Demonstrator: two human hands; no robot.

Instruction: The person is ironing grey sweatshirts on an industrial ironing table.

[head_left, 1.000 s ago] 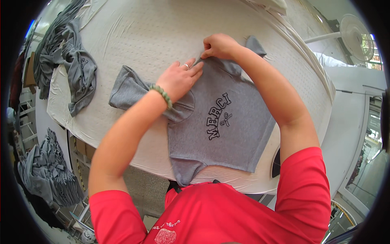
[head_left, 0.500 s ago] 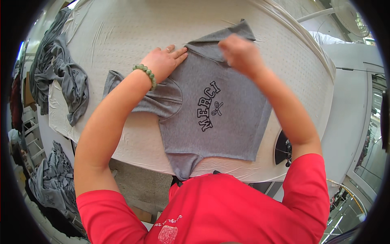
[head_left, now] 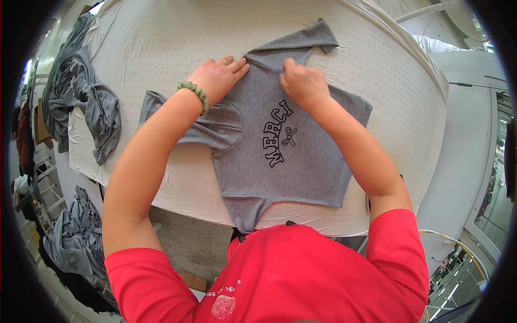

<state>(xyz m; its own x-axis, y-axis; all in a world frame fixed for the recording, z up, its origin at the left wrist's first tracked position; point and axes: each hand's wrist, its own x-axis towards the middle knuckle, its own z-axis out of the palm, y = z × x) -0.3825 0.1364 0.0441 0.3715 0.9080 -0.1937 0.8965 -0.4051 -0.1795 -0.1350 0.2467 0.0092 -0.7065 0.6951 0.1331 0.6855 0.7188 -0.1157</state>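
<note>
A grey short-sleeved top lies spread on the padded table, with dark outlined lettering and a small bow on its front. Its left end looks like a hood. My left hand rests on the far left shoulder edge, fingers stretched out beside the base of the far sleeve. Over the front near that sleeve, my right hand is closed, its fingertips at the cloth by the sleeve seam; the pinched part is hidden under the fingers. The near sleeve points toward me.
A pale cloth cover stretches over the table. Grey garments hang over its left edge, and another grey heap sits lower left. To the right are a light grey surface and a cable.
My right hand has come left and nearer, from blurred above the far sleeve to the top's front. The far right part of the body now shows past my forearm. My left hand stays put.
</note>
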